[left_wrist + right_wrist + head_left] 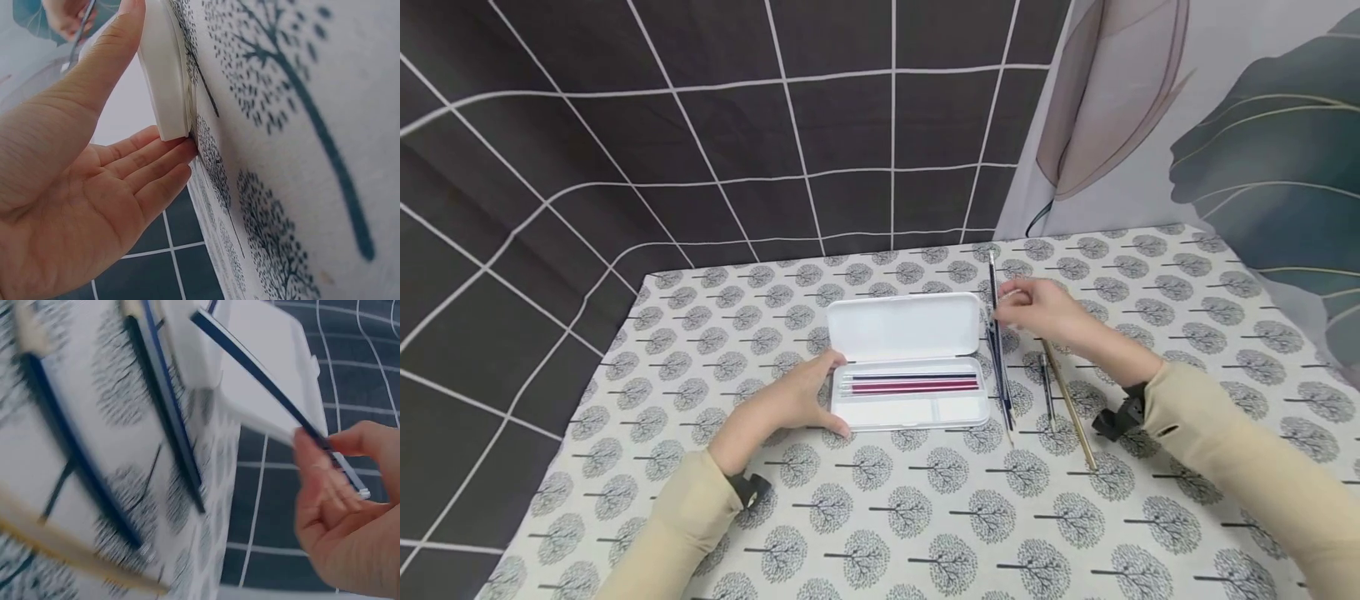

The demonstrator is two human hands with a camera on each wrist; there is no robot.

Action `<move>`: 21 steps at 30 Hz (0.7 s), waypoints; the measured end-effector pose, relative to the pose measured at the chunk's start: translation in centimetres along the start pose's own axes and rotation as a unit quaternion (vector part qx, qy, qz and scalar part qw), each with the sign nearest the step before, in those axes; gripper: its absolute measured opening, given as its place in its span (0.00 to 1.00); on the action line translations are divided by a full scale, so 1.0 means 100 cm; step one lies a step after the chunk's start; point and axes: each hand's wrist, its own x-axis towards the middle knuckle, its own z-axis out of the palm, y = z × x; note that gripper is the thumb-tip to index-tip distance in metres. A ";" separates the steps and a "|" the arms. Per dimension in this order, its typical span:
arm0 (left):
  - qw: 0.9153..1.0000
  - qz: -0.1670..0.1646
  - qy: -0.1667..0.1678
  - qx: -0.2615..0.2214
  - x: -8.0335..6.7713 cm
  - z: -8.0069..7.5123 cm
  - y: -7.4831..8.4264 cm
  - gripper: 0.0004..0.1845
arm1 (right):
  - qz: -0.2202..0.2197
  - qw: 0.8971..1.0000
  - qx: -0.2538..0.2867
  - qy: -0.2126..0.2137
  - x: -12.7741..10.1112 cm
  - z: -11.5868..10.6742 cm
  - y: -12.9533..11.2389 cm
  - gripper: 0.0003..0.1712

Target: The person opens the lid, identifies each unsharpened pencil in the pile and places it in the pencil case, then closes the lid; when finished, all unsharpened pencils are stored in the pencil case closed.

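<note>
An open white pencil case (880,414) lies on the table, its lid (902,327) tipped back. Several slim pencils (913,386), red and dark, lie in its upper compartment. My left hand (805,393) holds the case's left end, thumb along the near side and fingers against the end; the left wrist view shows the fingertips touching the case (164,75). Between thumb and fingers, my right hand (1037,312) pinches a dark pencil (262,375) near its silvery end, raised beside the lid's right edge. The held pencil's lower part overlaps other pencils in the head view.
Right of the case lie dark pencils (1003,392), a shorter dark pencil (1047,387) and a gold-coloured pencil (1071,408). A tree-print cloth (880,517) covers the table. A dark gridded curtain (842,125) hangs behind, with a leaf-print curtain (1262,167) at right.
</note>
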 end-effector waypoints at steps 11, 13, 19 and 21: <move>1.000 0.004 0.002 -0.004 0.001 0.001 -0.002 0.54 | -0.264 0.961 -0.045 0.063 0.009 0.035 -0.019 0.15; 1.000 0.005 0.004 -0.006 0.001 0.001 -0.003 0.54 | -0.297 0.950 -0.073 0.058 0.009 0.038 -0.019 0.13; 1.000 -0.001 0.009 -0.011 -0.001 0.001 0.000 0.53 | -0.333 0.930 -0.155 0.003 0.010 0.048 -0.021 0.10; 1.000 -0.010 0.009 -0.011 -0.002 0.001 0.001 0.54 | -0.336 0.923 -0.185 -0.015 0.011 0.052 -0.021 0.11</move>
